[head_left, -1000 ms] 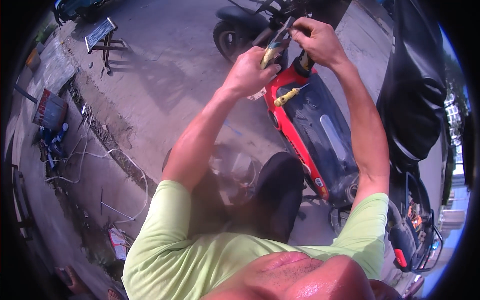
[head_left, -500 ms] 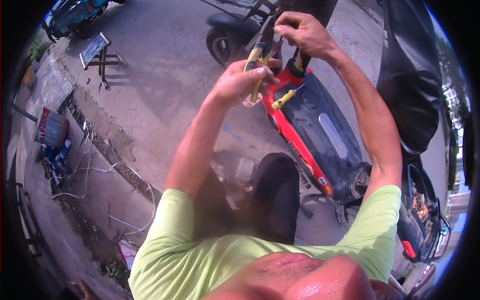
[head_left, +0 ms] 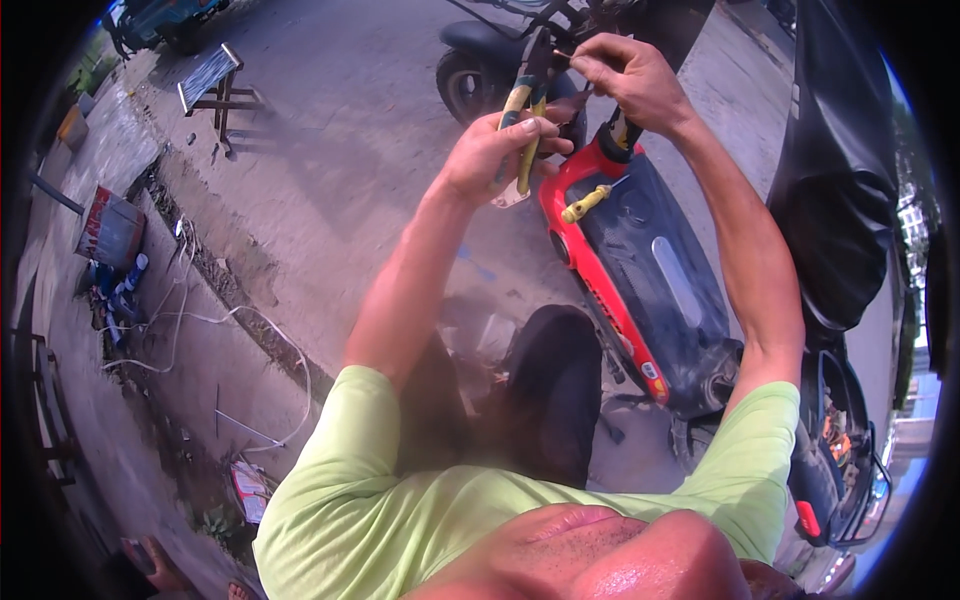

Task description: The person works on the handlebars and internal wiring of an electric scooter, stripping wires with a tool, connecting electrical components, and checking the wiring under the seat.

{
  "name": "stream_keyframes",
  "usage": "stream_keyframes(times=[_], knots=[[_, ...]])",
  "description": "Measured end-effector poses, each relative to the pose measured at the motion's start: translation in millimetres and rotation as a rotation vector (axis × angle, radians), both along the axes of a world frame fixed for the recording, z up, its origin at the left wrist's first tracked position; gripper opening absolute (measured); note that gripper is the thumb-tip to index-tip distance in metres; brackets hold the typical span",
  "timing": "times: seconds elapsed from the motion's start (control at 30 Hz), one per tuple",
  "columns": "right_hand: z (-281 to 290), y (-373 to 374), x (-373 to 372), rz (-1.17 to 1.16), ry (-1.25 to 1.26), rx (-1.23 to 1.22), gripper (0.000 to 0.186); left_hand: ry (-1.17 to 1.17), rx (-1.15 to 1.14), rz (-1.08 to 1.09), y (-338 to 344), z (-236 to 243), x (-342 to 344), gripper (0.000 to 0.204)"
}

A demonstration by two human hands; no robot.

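Note:
My left hand [head_left: 505, 150] is closed around the handles of a pair of pliers [head_left: 527, 105], yellow and dark green, with the jaws pointing up and away. To the right of the jaws, my right hand [head_left: 630, 75] pinches a thin wire [head_left: 563, 54], its tip sticking out toward the pliers. The tip and the jaws look apart. Below both hands stands a red and black electric scooter [head_left: 630, 330]. On the front of its dark deck lies a yellow-handled screwdriver [head_left: 588, 204], its shaft pointing up and right.
A folding stool [head_left: 218, 90] stands at the far left. White cable [head_left: 270, 315] trails over the ground beside a rusty bucket [head_left: 107, 228]. Along the right hangs a black cover [head_left: 835, 180], with another vehicle's open compartment [head_left: 840, 430] below it. A dark wheel [head_left: 468, 88] is beyond my left hand.
The view has shifted slightly, so the surroundings sit lower and farther right. The pinched wire's tip now shows between my right fingers and the pliers. Both hands keep their holds.

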State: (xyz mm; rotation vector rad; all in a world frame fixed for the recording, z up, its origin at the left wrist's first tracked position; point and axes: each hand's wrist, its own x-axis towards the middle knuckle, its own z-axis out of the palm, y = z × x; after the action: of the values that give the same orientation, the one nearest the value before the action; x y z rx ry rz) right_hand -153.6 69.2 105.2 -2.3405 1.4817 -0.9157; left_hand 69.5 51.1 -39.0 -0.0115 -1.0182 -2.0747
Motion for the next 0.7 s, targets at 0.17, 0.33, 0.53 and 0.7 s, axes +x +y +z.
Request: stream_keyframes(times=[0.17, 0.33, 0.53, 0.7], knots=[[4.0, 17.3, -16.0, 0.007, -0.137, 0.078, 0.024, -0.270, 0.339, 0.533, -62.0, -51.7, 38.3, 0.032], [-5.7, 20.1, 1.4, -0.057, -0.225, 0.086, 0.027, -0.854, 0.672, 0.579, -87.2, -148.4, 32.3, 0.037], [-1.5, 29.7, 18.3, -0.068, -0.052, -0.065, 0.038, -1.024, 1.012, 0.469, -87.2, -227.6, 42.6, 0.047], [34.5, 16.3, 15.4, -0.342, -0.226, -0.086, 0.030, -1.631, 0.109, 0.393, -120.1, -237.9, 43.7, 0.051]])
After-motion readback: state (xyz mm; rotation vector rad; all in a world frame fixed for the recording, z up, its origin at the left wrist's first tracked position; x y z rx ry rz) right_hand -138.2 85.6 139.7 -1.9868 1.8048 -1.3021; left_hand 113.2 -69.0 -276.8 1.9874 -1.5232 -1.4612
